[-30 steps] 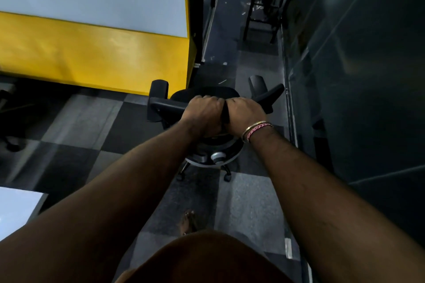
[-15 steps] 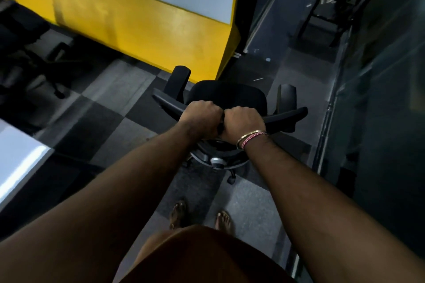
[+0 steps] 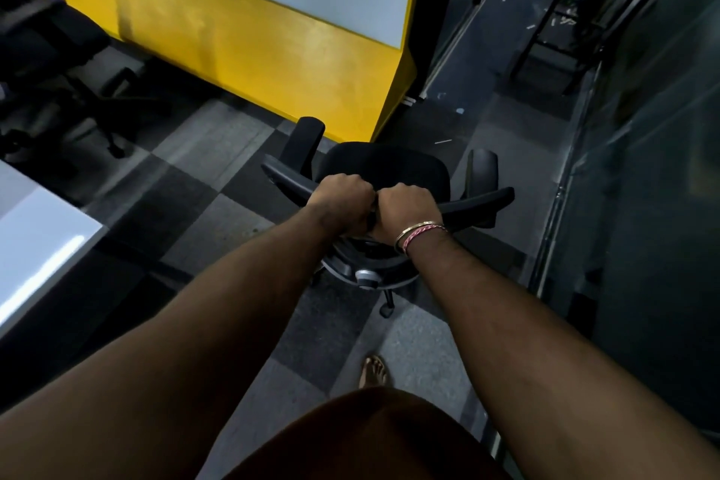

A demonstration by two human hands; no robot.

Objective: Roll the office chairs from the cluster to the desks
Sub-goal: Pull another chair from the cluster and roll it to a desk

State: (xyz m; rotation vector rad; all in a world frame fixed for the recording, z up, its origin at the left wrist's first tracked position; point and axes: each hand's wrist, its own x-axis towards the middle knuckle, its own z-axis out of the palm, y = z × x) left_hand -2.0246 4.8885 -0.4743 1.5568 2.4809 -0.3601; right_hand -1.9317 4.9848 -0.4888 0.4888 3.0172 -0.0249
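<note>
A black office chair (image 3: 389,171) with two padded armrests stands on the checkered carpet straight ahead of me, seen from behind and above. My left hand (image 3: 343,203) and my right hand (image 3: 407,210) grip the top edge of its backrest side by side, fingers curled over it. A bangle and a red thread sit on my right wrist. The chair's castors and silver hub show below my hands. The corner of a white desk (image 3: 35,245) lies at the left edge.
A yellow and white partition (image 3: 249,35) ends just beyond the chair. Another black chair (image 3: 50,62) stands at the far left. A dark glass wall (image 3: 643,207) runs along the right, and a black metal rack (image 3: 576,23) stands down the corridor.
The chair and I have turned left, away from the corridor; more of the partition, the other chair and the white desk have come into view. Both hands keep their hold.
</note>
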